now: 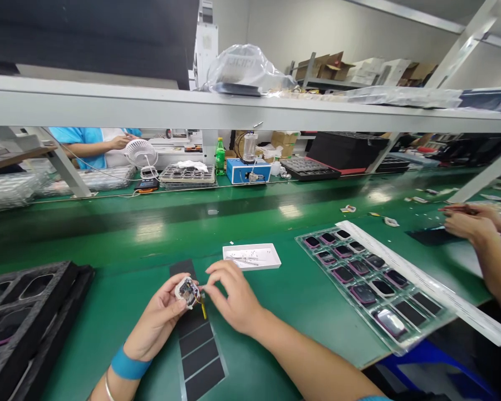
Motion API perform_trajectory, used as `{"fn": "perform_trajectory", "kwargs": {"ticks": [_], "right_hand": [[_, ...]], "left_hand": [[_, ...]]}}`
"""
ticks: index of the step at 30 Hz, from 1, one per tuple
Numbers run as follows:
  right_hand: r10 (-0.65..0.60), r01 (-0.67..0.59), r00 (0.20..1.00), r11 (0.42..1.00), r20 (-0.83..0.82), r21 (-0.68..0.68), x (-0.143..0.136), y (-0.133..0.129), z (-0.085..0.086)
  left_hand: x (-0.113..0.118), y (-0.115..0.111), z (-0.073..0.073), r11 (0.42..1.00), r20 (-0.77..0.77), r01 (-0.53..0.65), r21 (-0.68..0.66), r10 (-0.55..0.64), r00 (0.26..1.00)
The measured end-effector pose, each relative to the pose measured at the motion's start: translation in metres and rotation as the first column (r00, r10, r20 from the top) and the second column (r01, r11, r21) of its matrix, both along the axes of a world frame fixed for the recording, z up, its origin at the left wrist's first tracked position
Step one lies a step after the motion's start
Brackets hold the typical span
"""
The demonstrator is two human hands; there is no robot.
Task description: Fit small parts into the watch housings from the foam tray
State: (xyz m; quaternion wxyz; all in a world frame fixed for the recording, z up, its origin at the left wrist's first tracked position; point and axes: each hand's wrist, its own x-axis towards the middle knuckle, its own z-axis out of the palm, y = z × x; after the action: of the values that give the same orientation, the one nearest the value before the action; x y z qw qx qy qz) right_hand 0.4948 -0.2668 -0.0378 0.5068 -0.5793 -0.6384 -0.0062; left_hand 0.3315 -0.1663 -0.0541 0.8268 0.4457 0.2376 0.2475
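Observation:
My left hand (152,326), with a blue band at the wrist, grips a small electronic device housing (187,291) by its edges. The housing is pale and rounded, and its inner circuit board shows. A thin wire with a yellow piece (204,309) hangs from its right side. My right hand (236,298) is closed in a pinch at that side; what lies between thumb and forefinger is too small to make out. Beneath both hands lies a strip of black rectangular pads (199,355). Just beyond my right hand is a shallow white tray (276,263) holding tweezers-like tools and tiny pieces.
A clear plastic tray (317,267) of dark rounded screens lies right, beside a long white strip (426,281). Black foam trays (62,312) stand left. Another person's hands (476,223) work at far right. A shelf beam (150,111) crosses above the green bench.

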Motion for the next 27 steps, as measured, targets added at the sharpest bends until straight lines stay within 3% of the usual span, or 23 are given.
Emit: {"fn": "perform_trajectory", "kwargs": {"ticks": [3, 5, 7, 10, 12, 15, 21, 27], "right_hand": [[-0.28, 0.28, 0.959, 0.96, 0.053, 0.005, 0.031, 0.002, 0.003], [-0.388, 0.393, 0.919, 0.918, 0.077, -0.062, 0.046, 0.003, 0.003], [-0.354, 0.35, 0.935, 0.924, 0.006, -0.152, 0.047, 0.003, 0.004], [-0.131, 0.075, 0.96, 0.972, -0.247, -0.222, 0.022, 0.003, 0.005], [-0.041, -0.03, 0.943, 0.977, -0.33, -0.209, 0.001, 0.002, 0.004], [-0.038, -0.021, 0.948, 0.983, -0.318, -0.181, -0.019, 0.002, 0.0], [-0.061, 0.021, 0.963, 0.988, -0.264, -0.152, -0.017, 0.004, -0.007], [-0.077, 0.079, 0.996, 0.994, 0.033, -0.081, -0.018, 0.004, -0.013]], "left_hand": [[-0.002, 0.001, 0.0, 0.998, 0.033, 0.002, -0.056, 0.0, 0.999], [-0.001, 0.001, 0.0, 0.997, 0.047, -0.004, -0.072, 0.007, 0.999], [-0.001, -0.001, 0.002, 0.997, 0.054, -0.008, -0.071, 0.012, 0.998], [0.001, -0.004, 0.004, 0.999, 0.039, 0.001, -0.046, 0.001, 0.999], [0.002, -0.006, 0.004, 1.0, 0.018, 0.003, -0.019, -0.003, 1.0], [0.003, -0.008, 0.005, 1.0, -0.006, 0.0, 0.031, 0.0, 1.0], [0.005, -0.009, 0.003, 0.995, -0.01, 0.011, 0.101, -0.011, 1.0], [0.009, -0.01, 0.0, 0.997, -0.021, -0.02, 0.076, 0.022, 1.0]]}}
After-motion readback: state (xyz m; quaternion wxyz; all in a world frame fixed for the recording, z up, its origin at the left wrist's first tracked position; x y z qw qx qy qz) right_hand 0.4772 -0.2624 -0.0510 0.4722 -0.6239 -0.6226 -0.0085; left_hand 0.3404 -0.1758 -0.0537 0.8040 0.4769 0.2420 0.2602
